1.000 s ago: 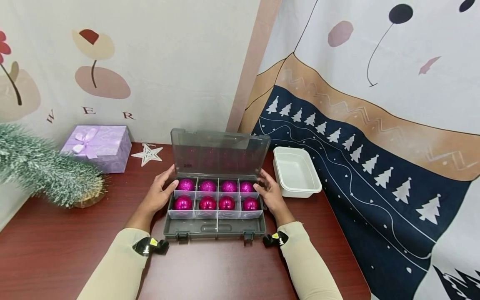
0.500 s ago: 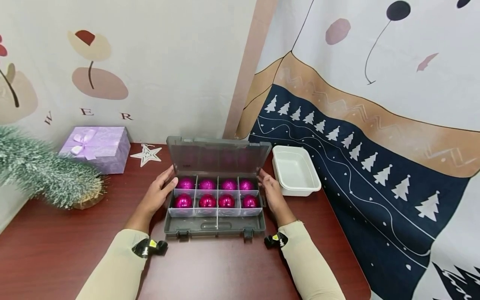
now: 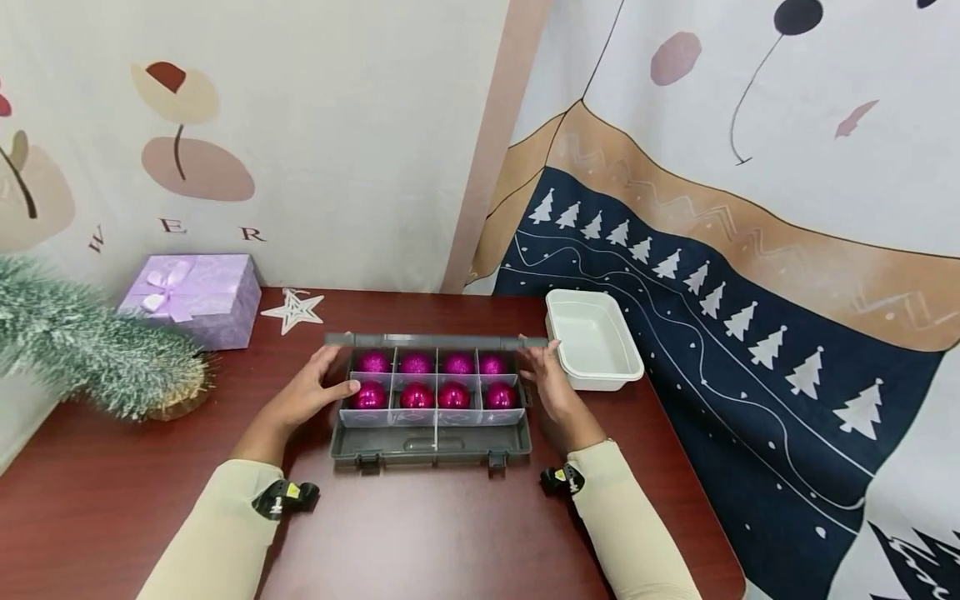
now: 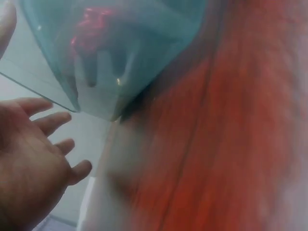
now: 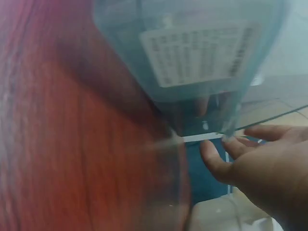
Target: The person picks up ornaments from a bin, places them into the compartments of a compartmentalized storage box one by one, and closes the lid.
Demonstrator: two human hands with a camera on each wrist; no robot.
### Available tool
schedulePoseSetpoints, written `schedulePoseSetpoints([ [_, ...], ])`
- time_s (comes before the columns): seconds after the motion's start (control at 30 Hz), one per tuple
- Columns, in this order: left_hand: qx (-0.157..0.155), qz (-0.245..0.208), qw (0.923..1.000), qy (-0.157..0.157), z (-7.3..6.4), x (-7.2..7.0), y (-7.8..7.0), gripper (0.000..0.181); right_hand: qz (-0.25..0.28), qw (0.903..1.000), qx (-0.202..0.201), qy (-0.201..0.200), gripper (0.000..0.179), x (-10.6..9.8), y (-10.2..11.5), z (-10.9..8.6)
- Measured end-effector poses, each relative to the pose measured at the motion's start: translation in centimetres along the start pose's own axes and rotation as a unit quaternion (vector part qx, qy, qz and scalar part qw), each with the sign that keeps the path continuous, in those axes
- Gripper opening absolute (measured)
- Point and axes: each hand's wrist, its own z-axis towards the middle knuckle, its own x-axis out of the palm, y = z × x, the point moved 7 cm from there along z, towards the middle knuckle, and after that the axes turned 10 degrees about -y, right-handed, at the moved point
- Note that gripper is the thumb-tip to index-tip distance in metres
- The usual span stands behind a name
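Note:
A grey see-through organizer box lies open on the table, with its lid tipped back and nearly edge-on in the head view. Two rows of compartments hold shiny and glittery magenta Christmas baubles; the front row of the box has none. My left hand is at the box's left side, fingers spread and thumb over the edge. In the left wrist view those fingers are straight and hold nothing. At the right side is my right hand, its loosely bent fingers by the box corner in the right wrist view.
Just right of the box stands a white plastic tub, close to my right hand. A white star, a purple gift box and a frosted little tree are at the back left. Fabric hangs behind the table.
The box's lid has swung from standing upright backward to nearly edge-on. My left hand's thumb has come lower along the side, and both hands have loosened outward.

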Motion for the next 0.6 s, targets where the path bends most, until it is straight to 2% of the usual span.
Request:
schedulePoseSetpoints([
  [0.17, 0.029, 0.038, 0.9973, 0.055, -1.0, 0.0, -0.3, 0.135, -0.025, 0.9989, 0.017, 0.037, 0.133, 0.0, -0.2, -0.9],
  [0.3, 0.033, 0.023, 0.994, 0.102, -1.6, 0.1, 0.1, 0.148, -0.043, 0.9971, 0.025, 0.058, 0.123, 0.1, -0.7, -1.3],
  [0.43, 0.012, 0.008, 0.9894, 0.145, -2.1, 0.2, 0.6, 0.151, -0.046, 0.9967, 0.022, 0.062, 0.112, 0.2, -0.8, -1.4],
  [0.6, -0.022, 0.005, 0.9808, 0.194, -2.5, -0.2, 0.7, 0.157, -0.06, 0.9956, 0.03, 0.065, 0.106, 0.1, -1.0, -1.6],
])
